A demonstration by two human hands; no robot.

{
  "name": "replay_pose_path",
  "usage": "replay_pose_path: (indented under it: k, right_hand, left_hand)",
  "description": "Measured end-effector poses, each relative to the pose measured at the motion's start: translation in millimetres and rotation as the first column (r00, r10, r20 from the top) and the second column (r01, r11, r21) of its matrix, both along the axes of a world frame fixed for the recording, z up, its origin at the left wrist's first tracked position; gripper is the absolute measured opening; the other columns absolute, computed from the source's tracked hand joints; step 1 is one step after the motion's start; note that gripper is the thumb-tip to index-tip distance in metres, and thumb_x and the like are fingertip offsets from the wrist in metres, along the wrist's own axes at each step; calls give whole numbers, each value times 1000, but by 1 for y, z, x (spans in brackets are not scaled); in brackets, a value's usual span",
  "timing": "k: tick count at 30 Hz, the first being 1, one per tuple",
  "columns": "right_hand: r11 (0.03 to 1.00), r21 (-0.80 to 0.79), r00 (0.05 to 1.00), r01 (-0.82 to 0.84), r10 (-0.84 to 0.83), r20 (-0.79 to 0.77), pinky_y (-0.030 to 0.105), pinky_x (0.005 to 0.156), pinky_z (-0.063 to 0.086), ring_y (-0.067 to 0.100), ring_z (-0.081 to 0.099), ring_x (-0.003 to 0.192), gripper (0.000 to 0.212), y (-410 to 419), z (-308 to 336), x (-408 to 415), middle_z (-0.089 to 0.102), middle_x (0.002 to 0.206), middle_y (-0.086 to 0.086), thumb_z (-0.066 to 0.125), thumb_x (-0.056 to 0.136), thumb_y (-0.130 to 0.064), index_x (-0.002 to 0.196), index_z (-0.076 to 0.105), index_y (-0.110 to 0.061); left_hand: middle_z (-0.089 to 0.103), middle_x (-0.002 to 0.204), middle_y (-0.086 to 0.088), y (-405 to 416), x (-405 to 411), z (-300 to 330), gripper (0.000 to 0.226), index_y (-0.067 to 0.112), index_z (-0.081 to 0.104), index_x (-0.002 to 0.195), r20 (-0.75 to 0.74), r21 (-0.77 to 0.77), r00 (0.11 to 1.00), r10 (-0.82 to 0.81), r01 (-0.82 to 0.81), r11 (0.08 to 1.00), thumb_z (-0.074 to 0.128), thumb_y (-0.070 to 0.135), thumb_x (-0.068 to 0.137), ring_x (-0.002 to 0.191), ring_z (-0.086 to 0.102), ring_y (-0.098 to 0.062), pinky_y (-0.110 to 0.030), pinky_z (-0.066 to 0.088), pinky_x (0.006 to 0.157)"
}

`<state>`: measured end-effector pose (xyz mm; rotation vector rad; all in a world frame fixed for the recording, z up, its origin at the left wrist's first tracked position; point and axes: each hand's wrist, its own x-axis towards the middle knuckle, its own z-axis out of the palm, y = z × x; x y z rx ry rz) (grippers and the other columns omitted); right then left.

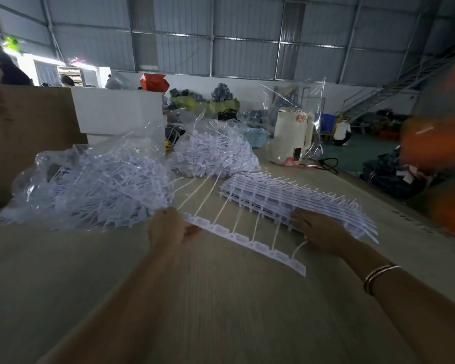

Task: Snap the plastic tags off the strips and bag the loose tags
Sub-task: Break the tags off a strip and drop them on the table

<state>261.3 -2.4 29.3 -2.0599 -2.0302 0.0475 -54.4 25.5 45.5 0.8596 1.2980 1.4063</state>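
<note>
Frankly, I can read no writing: the red mark on the white kettle (294, 135) is too blurred. My left hand (166, 228) pinches the strip (247, 241) at its end. My right hand (318, 228) rests on the stacked strips (300, 198), fingers apparently loose. Beyond the left fingers lies a clear bag (90, 185) of loose tags on the table (221, 311).

Table (221, 311): tag piles (210, 153), apparently bagged.
</note>
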Motion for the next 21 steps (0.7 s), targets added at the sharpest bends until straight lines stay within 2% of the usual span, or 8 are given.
replay_pose_path:
  k: [4,7,9,11,13,15,19,21]
  right_hand:
    - [993,117,993,20,-7,-116,33,89,42,23,55,107,36,-3,11,-11,59,125,8,34,100,-34,116,63,-18]
    - [948,318,981,12,49,-185,30,76,43,21,58,94,28,-9,29,-44,63,105,4,41,98,-24,102,67,-17]
    - [902,413,947,-124,232,-221,30,78,44,18,57,93,19,-22,39,-77,59,97,-1,49,94,-15,97,68,-15]
    - [805,424,870,-416,488,-73,31,83,45,17,56,94,23,-41,44,-111,60,99,1,53,85,-1,94,70,-14]
    - [656,376,730,-654,678,88,32,82,44,21,59,92,32,-58,45,-136,65,97,4,50,74,4,89,73,-14]
    - [561,258,611,-787,768,194,34,88,42,21,59,96,28,-66,42,-153,68,97,4,51,74,-1,87,73,-13]
    - [568,39,526,-822,730,437,34,110,18,19,53,109,28,-66,20,-166,67,102,-2,49,82,-14,99,70,-18]
    - [606,14,540,-796,698,470,33,111,17,23,55,104,20,-65,19,-166,67,97,2,54,81,-14,93,71,-14]
  left_hand:
    - [62,93,-18,1,-10,-7,28,1,56,103,-310,15,950,-38,45,999,37,20,95,71,62,-27,-41,57,65]
    - [62,77,-16,0,-5,-4,33,7,58,74,-511,-36,834,-207,220,975,37,21,95,70,63,-30,-45,56,73]
    - [61,74,-12,-4,6,-2,33,12,57,72,-627,-43,718,-301,354,934,38,23,97,67,62,-28,-35,53,65]
    - [62,82,-13,-9,17,-2,30,10,58,79,-705,-35,619,-346,457,889,39,24,98,74,59,-27,-30,45,66]
    - [62,90,-19,-12,23,-1,27,5,61,89,-647,-41,634,-422,524,851,40,20,99,80,57,-28,-33,47,73]
    - [62,84,-12,-14,22,-1,25,6,60,86,-538,-19,652,-534,624,781,41,16,99,74,56,-19,-23,50,71]
    - [64,66,-4,-20,24,1,33,9,66,79,-423,-7,686,-592,651,759,44,24,98,57,59,-10,-20,43,58]
    - [71,85,-7,-19,24,3,30,9,70,94,-432,5,672,-601,669,744,44,24,97,75,65,-16,-26,46,74]
